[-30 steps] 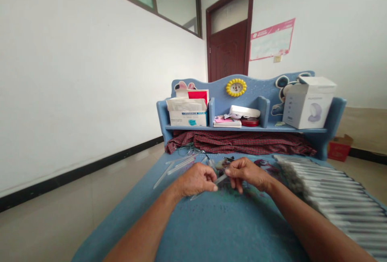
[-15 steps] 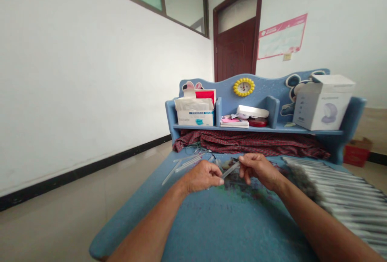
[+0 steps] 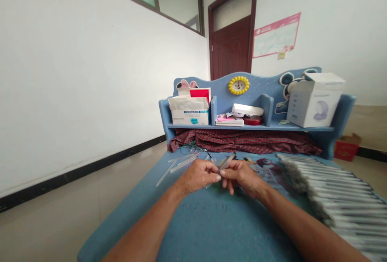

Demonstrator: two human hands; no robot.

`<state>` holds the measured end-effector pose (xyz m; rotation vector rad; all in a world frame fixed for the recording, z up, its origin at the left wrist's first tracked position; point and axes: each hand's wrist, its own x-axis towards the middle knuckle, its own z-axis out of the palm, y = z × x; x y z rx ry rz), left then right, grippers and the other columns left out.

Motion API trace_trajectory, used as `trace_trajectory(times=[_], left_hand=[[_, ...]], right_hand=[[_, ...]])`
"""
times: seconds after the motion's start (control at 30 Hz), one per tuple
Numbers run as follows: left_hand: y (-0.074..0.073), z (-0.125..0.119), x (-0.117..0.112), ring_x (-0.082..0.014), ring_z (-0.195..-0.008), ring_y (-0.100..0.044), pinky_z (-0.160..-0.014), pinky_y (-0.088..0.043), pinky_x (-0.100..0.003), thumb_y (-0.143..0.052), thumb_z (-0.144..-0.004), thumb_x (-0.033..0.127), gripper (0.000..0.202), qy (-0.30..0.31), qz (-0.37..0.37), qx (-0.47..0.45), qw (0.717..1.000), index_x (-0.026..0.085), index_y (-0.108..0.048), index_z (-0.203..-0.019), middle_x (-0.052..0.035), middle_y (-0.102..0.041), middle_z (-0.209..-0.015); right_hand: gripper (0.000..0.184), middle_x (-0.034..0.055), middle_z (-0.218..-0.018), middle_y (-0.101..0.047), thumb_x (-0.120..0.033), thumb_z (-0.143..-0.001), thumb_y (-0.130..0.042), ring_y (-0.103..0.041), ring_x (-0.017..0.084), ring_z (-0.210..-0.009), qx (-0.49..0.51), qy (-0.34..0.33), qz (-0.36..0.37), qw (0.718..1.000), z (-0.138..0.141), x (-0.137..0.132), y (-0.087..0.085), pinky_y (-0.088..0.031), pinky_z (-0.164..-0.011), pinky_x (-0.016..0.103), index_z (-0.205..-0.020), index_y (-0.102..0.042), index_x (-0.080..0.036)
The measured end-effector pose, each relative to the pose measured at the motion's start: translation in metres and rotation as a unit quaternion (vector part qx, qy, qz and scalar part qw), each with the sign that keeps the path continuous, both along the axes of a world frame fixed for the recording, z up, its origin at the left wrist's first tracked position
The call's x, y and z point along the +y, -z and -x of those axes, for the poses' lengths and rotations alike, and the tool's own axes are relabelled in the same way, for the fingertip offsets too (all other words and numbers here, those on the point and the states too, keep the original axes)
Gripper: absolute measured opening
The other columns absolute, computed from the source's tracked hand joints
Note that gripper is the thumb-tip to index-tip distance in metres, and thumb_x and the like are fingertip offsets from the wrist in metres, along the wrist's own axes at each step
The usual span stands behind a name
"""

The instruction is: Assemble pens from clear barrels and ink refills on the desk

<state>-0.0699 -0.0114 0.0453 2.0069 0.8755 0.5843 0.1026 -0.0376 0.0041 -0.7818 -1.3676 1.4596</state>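
Closer to the left hand (image 3: 202, 175) than half a second ago, the right hand (image 3: 240, 176) meets it at one slim translucent tube (image 3: 229, 160). Both hands are pinched on its lower part; its upper end slants free above the blue table (image 3: 211, 225). Several loose sticks (image 3: 184, 163), overlapping and hard to count, lie inside the left edge. One row of pale rods (image 3: 344, 197), too blurred to count, fills the right side. Open room stretches nearer than the hands.

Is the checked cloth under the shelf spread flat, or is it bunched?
Bunched: the cloth lies in a long, narrow heap with many creases.
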Motion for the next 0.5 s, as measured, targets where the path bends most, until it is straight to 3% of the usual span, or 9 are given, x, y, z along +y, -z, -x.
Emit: trace_trajectory(times=[0.27, 0.37, 0.5], left_hand=[[-0.002, -0.001, 0.001, -0.0052, -0.043, -0.039, -0.041, -0.029, -0.017, -0.060, -0.067, 0.034, 0.022, -0.016, -0.015, -0.001, 1.000, 0.012, -0.061, -0.069, 0.0051, -0.048, -0.050], [-0.005, 0.004, 0.007, -0.0055, -0.042, -0.039, -0.041, -0.030, -0.018, -0.055, -0.071, 0.038, 0.027, -0.081, -0.051, -0.018, 0.995, 0.012, -0.061, -0.071, 0.0032, -0.052, -0.054], [-0.003, 0.015, 0.024, -0.0070, -0.042, -0.040, -0.043, -0.030, -0.019, -0.052, -0.071, 0.034, 0.024, -0.219, -0.137, -0.006, 0.966, 0.012, -0.061, -0.072, 0.0027, -0.053, -0.053]], right_hand=[[0.025, 0.0010, -0.054, -0.063, -0.035, -0.067, -0.066, -0.051, 0.009, -0.031, 0.024, 0.024, 0.000, 0.999, -0.001, 0.000, -0.006, -0.035, -0.032, 0.018, -0.069, -0.058, -0.012], [0.023, 0.0014, -0.054, -0.064, -0.034, -0.068, -0.065, -0.051, 0.009, -0.031, 0.046, 0.067, 0.005, 0.997, -0.011, 0.004, -0.007, -0.035, -0.032, 0.018, -0.070, -0.058, -0.012], [0.022, 0.0024, -0.054, -0.064, -0.032, -0.066, -0.067, -0.051, 0.009, -0.032, 0.073, 0.151, 0.021, 0.986, -0.028, 0.011, -0.006, -0.037, -0.034, 0.020, -0.066, -0.056, -0.013]])
